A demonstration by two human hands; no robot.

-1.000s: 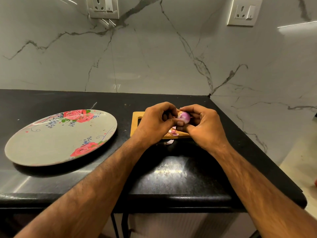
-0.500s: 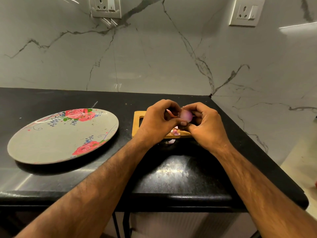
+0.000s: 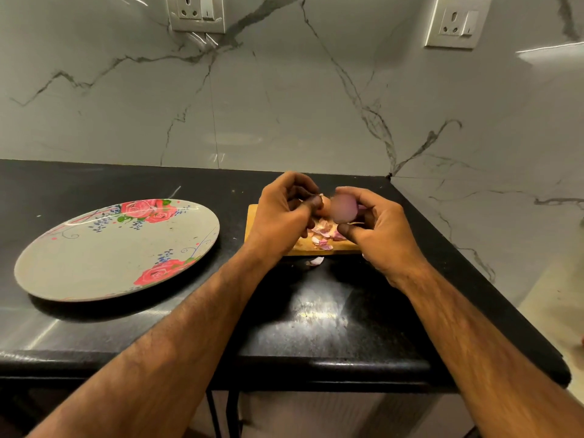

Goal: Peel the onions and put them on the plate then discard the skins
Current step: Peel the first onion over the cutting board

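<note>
The small purple onion (image 3: 345, 205) is up off the counter, held over the far right part of a wooden cutting board (image 3: 251, 221). It looks blurred, so its surface is hard to read. The right hand (image 3: 382, 229) grips it, fingers curled over the top and thumb tucked underneath. Just to its left, the left hand (image 3: 279, 216) has thumb and curled fingers pinched on a tan piece of skin (image 3: 325, 206) that sits right against the onion; I can't tell whether it is still attached. Below the hands, loose skins (image 3: 322, 233), pink and pale, lie scattered on the board. One stray skin (image 3: 316, 261) lies on the black counter (image 3: 316, 327), just off the board's near edge. Well to the left sits the grey plate (image 3: 94, 267) with red roses, nothing on it. Behind it all rises a veined marble wall (image 3: 284, 105) with two sockets, one at far left (image 3: 197, 12) and one at far right (image 3: 456, 22).
</note>
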